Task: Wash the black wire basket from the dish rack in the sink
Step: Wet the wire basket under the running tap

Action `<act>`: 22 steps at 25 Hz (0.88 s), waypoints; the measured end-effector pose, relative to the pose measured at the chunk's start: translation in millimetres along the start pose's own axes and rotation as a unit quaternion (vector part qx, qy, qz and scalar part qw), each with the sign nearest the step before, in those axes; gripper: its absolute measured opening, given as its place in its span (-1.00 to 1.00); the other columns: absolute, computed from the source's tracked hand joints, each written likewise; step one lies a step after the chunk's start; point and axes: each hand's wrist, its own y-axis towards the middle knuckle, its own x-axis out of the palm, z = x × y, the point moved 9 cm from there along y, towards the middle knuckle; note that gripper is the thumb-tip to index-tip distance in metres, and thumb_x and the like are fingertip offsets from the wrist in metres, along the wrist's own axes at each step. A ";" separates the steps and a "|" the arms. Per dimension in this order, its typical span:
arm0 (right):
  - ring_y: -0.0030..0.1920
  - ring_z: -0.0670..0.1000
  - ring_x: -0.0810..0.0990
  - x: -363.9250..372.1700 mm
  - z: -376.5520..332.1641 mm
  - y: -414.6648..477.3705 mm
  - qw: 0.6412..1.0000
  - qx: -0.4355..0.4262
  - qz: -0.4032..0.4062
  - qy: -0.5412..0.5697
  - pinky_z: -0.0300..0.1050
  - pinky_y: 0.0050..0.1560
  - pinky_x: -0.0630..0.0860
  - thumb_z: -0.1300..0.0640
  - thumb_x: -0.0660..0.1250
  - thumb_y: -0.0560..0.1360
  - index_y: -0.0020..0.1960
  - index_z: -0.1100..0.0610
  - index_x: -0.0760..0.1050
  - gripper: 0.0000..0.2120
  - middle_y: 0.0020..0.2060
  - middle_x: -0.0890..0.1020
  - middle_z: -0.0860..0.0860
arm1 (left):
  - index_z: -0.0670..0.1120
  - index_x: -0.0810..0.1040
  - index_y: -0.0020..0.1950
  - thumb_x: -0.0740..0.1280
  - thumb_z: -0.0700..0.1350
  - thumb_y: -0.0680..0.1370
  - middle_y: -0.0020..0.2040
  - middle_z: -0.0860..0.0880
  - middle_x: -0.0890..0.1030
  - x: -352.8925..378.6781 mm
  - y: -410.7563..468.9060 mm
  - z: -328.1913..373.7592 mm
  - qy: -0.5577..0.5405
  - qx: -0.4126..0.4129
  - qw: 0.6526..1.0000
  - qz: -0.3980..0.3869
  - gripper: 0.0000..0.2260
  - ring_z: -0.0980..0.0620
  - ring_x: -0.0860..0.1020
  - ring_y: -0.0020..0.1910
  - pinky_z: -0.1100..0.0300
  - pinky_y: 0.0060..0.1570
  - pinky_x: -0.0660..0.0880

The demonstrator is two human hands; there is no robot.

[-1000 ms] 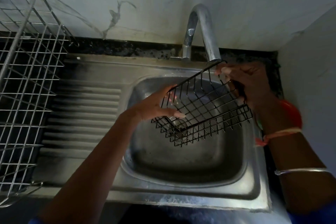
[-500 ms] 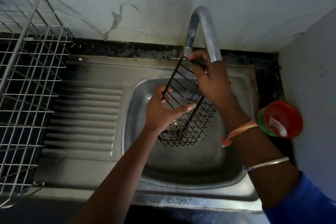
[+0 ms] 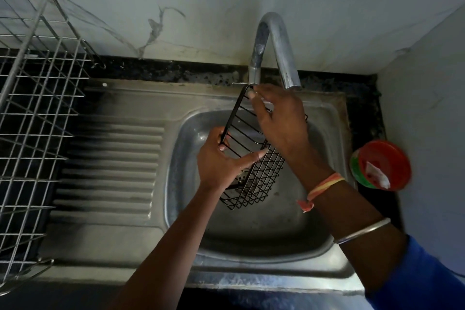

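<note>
Over the sink, from the left: the dish rack stands well apart from the work. The left hand grips the left rim of the black wire basket, fingers curled round the wire; the basket hangs steeply tilted above the basin. The right hand pinches its far top corner, close beside the tap. Judged risks: thin wire may slip from either grip and drop; lifting higher would knock rim or knuckles against the spout. No water flow is discernible. A red-lidded container beside the right rim could be struck by the right forearm.
</note>
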 end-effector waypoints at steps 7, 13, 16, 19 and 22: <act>0.35 -0.15 0.42 -13.2 -7.8 -26.3 0.992 -0.025 -0.039 0.120 -0.14 0.32 0.44 0.00 0.21 0.62 0.41 0.08 0.41 -0.61 0.36 0.48 -0.01 | 0.00 0.40 -0.08 0.59 0.35 0.19 -0.30 0.15 0.42 -6.0 -5.3 -3.4 -0.010 0.036 0.999 0.008 -0.39 0.15 0.41 -0.32 0.34 -0.33 0.35; 0.15 -0.21 0.46 4.6 20.8 -12.9 0.962 0.182 -0.118 0.167 -0.54 0.05 0.30 -0.23 0.08 0.60 0.43 0.02 0.34 -0.49 0.29 0.45 -0.06 | -0.05 0.44 -0.07 0.57 0.34 0.21 -0.29 0.15 0.43 -15.9 -10.3 -7.3 -0.004 0.072 0.997 0.030 -0.40 0.17 0.42 -0.32 0.35 -0.34 0.36; 0.06 -0.02 0.56 18.4 50.0 -13.7 0.914 0.298 -0.125 0.245 -0.07 0.18 0.50 -0.21 0.23 0.54 0.34 0.07 0.44 -0.51 0.10 0.57 -0.03 | -0.07 0.46 -0.05 0.57 0.35 0.20 -0.26 0.13 0.47 -23.6 -18.0 -20.6 -0.007 0.069 0.997 0.031 -0.38 0.15 0.45 -0.29 0.31 -0.35 0.41; -0.03 0.12 0.65 34.0 71.2 -24.0 0.852 0.392 -0.136 0.318 0.05 0.05 0.58 -0.25 0.38 0.37 0.14 0.07 0.58 -0.51 0.05 0.66 0.09 | -0.09 0.45 -0.04 0.53 0.34 0.30 -0.23 -0.01 0.49 -30.2 -19.0 -29.6 -0.045 0.065 0.996 0.035 -0.41 -0.01 0.46 -0.28 0.12 -0.34 0.45; -0.24 0.08 0.64 24.5 69.6 -12.9 0.895 0.356 -0.105 0.248 -0.06 -0.19 0.58 -0.24 0.31 0.46 -0.03 0.07 0.60 -0.61 -0.12 0.69 0.11 | -0.16 0.44 0.12 0.38 0.33 0.49 -0.11 -0.15 0.48 -20.2 -19.9 -33.9 -0.179 0.025 0.983 0.009 -0.43 -0.11 0.47 -0.15 -0.01 -0.15 0.47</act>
